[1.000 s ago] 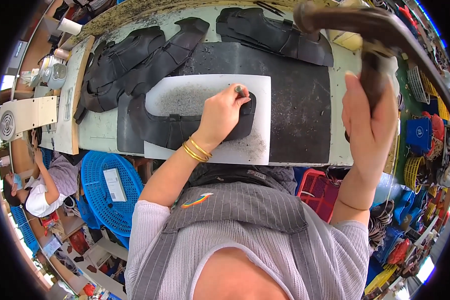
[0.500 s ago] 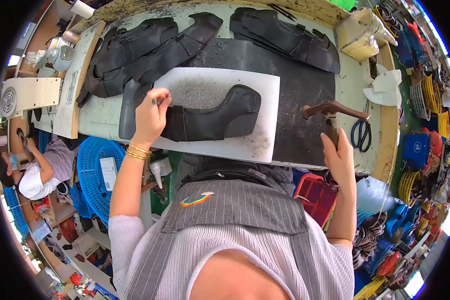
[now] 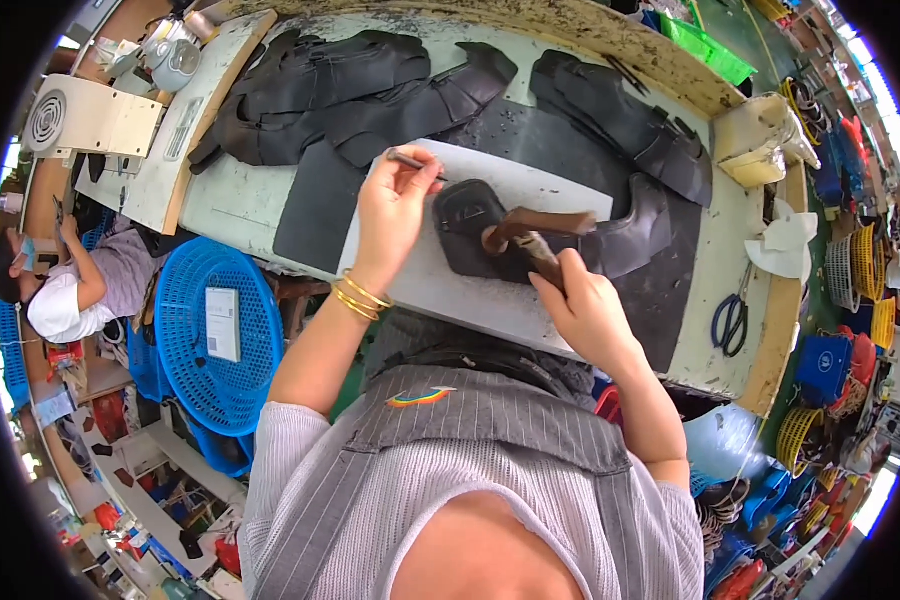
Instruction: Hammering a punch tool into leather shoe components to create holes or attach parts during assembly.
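Observation:
My left hand (image 3: pixel 398 205) pinches a slim dark metal punch (image 3: pixel 407 160), tilted, just off the left end of a black leather piece (image 3: pixel 462 215). That leather piece lies on a white board (image 3: pixel 425 285); its curved end reaches past the board's right side. Slot-like marks show near its left end. In my right hand (image 3: pixel 592 312) is the wooden handle of a hammer (image 3: pixel 545 226) with a long brown head, held over the leather and hiding its middle.
Stacked black leather pieces (image 3: pixel 330 85) lie at the back left, with another pile (image 3: pixel 620 115) at the back right. Blue-handled scissors (image 3: pixel 730 325) rest on the right. A yellowish container (image 3: pixel 755 150) stands behind white scraps (image 3: pixel 782 245). A blue basket (image 3: pixel 220 370) is on the left.
The hammer has come left from the right side to above the leather. The leather piece lies further right on the board, its left end now uncovered by my left hand. The view has shifted.

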`<state>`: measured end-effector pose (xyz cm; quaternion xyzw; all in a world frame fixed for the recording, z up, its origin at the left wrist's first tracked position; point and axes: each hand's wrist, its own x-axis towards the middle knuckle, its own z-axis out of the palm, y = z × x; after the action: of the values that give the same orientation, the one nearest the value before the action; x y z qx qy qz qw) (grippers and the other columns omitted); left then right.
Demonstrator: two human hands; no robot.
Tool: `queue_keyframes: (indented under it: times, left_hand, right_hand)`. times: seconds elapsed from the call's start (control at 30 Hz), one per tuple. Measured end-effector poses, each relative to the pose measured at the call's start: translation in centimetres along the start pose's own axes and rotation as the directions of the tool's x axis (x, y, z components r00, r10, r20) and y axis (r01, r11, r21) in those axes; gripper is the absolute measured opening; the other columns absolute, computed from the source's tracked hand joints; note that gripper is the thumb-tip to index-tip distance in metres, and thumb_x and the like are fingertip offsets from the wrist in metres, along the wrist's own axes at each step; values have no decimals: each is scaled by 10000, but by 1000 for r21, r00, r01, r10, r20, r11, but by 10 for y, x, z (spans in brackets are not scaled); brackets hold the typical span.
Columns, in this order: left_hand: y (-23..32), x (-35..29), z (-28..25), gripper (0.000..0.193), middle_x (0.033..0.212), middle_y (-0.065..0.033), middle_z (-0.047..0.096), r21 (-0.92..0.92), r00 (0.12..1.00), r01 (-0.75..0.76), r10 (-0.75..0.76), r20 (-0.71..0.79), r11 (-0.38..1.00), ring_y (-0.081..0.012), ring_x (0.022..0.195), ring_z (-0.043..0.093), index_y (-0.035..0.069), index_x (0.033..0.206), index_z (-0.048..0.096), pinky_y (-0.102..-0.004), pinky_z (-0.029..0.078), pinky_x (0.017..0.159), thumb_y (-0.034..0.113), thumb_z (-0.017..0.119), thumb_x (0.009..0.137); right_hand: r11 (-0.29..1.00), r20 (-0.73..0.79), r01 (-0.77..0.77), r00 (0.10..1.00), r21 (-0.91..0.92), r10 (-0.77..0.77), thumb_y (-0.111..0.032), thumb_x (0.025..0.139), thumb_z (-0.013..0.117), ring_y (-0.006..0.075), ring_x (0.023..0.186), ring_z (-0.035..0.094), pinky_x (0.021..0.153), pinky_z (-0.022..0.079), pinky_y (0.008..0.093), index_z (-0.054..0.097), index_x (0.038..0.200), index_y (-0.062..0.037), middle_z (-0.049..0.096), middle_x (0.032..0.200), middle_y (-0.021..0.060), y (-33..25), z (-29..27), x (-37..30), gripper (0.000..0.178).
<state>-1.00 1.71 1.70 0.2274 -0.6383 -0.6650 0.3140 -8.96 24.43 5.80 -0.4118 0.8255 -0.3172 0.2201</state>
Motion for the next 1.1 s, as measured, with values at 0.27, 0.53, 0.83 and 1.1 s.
queue_keyframes:
  times: [0.27,0.53,0.83,1.1]
  left_hand:
    - [-15,1,-16,75,895,-53,644,78,970,204,-213,120,976,-113,839,613,3,915,589,-250,516,792,7,620,847]
    - [-10,-6,-9,54,776,-40,648,175,988,112,-129,88,978,-80,742,605,3,858,594,-233,485,687,27,635,832]
    - [-10,-13,3,77,833,-94,631,662,900,-425,365,238,617,-228,732,621,9,857,560,-305,496,632,42,621,824]
    - [-20,11,-4,59,937,-91,638,8,947,219,-214,237,976,-136,883,616,-5,934,544,-262,514,825,1,567,880]
  right_hand:
    - [999,56,-46,997,22,44,-205,888,563,439,604,547,522,418,469,396,832,3,538,606,236,4,5,18,273]
    - [998,54,-59,997,-30,61,-221,878,583,449,642,558,543,428,463,396,839,-1,539,622,247,-6,-18,29,291]
    - [969,32,175,985,-177,-172,-162,872,585,418,578,563,496,430,457,391,847,-1,529,592,225,-44,-27,49,254]
    - [998,107,-36,993,-54,42,-207,891,553,439,612,552,530,423,472,387,845,8,539,614,245,2,-6,22,275]
